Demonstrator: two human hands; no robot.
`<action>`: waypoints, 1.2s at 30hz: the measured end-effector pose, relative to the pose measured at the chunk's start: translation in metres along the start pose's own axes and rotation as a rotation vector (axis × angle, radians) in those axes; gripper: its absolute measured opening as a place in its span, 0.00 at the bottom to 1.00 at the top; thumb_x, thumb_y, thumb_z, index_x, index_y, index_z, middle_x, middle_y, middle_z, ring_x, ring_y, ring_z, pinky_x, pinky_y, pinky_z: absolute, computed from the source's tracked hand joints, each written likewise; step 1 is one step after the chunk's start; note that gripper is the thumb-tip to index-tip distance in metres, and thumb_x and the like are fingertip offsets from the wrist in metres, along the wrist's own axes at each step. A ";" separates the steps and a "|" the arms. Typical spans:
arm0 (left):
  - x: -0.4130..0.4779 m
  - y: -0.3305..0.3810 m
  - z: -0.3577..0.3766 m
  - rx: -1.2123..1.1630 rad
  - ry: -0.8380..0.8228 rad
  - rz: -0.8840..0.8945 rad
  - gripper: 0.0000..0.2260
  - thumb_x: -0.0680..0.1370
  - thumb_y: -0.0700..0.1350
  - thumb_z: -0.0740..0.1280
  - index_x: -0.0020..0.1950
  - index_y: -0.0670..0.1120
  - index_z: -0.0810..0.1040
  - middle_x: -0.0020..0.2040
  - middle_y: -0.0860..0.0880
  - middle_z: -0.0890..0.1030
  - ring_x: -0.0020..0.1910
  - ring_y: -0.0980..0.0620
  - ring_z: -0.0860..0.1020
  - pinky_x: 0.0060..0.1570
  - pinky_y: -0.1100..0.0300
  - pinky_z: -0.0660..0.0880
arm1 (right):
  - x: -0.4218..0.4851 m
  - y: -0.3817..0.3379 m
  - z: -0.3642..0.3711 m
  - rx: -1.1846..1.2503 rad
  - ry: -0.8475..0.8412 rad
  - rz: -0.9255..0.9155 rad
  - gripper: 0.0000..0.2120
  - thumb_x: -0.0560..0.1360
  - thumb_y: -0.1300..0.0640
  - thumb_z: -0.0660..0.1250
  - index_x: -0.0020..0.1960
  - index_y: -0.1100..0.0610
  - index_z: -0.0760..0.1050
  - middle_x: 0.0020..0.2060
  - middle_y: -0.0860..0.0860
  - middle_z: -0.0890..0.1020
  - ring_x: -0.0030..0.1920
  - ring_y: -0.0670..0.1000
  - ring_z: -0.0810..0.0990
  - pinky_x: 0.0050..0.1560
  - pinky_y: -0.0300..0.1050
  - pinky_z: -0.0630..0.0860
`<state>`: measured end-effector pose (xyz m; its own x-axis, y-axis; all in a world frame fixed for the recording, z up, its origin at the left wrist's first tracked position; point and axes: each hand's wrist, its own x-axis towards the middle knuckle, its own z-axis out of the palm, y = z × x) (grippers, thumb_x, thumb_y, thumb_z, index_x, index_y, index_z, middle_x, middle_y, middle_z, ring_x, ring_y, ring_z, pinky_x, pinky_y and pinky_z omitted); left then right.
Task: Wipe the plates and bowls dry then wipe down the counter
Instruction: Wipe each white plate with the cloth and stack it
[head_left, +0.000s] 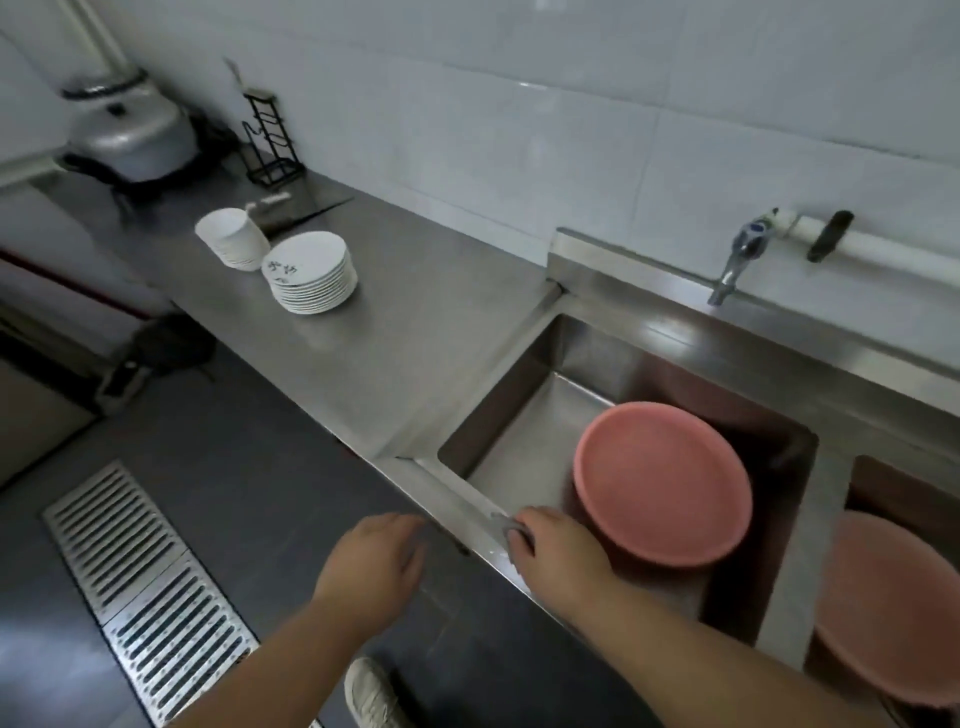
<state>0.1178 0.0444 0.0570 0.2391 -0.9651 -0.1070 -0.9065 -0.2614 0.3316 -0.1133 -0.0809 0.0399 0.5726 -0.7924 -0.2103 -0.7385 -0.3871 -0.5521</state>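
Plates (311, 273), white and piled in one neat stack, sit far left on the steel tabletop (415, 332). A stack of white bowls (231, 239) stands just beside them on the far-left side. Both look like glazed ceramic: stiff, breakable, probably heavy as a whole stack and slippery if wet. I would lift one piece at a time, thumb on the rim and fingers under the base, rather than shift a pile. The top plate carries dark markings. Whether water lies on it cannot be told.

The left hand (374, 561) hangs over the dark floor just short of the sink (457, 499), fingers loosely bent, its grip slack and holding nothing that shows. The right hand (561, 556) lies on the sink's near rim with fingers bent over the edge. Something grey blurs at the fingertips, and I cannot tell whether the grip holds a cloth or only touches steel. Both hands are well apart from the crockery.

A pink basin (662, 483) stands tilted in the left sink compartment, its opening turned up toward the viewer, with nothing visible inside. Bare steel shows on the sink floor to its left. A second pink basin (893, 608) sits in the right compartment, cut off by the frame edge, and also looks empty. Far left, a lidded metal pot (130, 135) hides whatever it holds.
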 end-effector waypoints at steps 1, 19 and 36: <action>-0.001 -0.012 -0.006 0.003 0.023 -0.025 0.19 0.78 0.57 0.58 0.66 0.56 0.79 0.57 0.56 0.83 0.57 0.49 0.80 0.55 0.51 0.78 | 0.009 -0.015 0.002 -0.008 -0.015 -0.020 0.18 0.77 0.40 0.54 0.48 0.52 0.75 0.46 0.48 0.80 0.47 0.54 0.79 0.46 0.52 0.76; 0.013 -0.304 -0.145 0.036 0.110 -0.263 0.25 0.77 0.62 0.55 0.71 0.57 0.76 0.62 0.56 0.81 0.63 0.49 0.78 0.60 0.53 0.77 | 0.192 -0.322 0.099 -0.192 -0.133 -0.350 0.11 0.83 0.42 0.57 0.52 0.46 0.75 0.47 0.43 0.77 0.47 0.47 0.77 0.48 0.48 0.79; 0.128 -0.431 -0.225 0.053 0.100 -0.256 0.21 0.81 0.60 0.59 0.74 0.59 0.71 0.68 0.59 0.77 0.69 0.53 0.74 0.67 0.55 0.71 | 0.356 -0.415 0.119 -0.096 -0.039 -0.337 0.13 0.81 0.43 0.60 0.47 0.51 0.75 0.40 0.46 0.79 0.42 0.49 0.77 0.43 0.51 0.77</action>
<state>0.6178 0.0297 0.1114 0.4936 -0.8653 -0.0871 -0.8284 -0.4983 0.2559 0.4393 -0.1459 0.0982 0.8019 -0.5943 -0.0611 -0.5345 -0.6680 -0.5177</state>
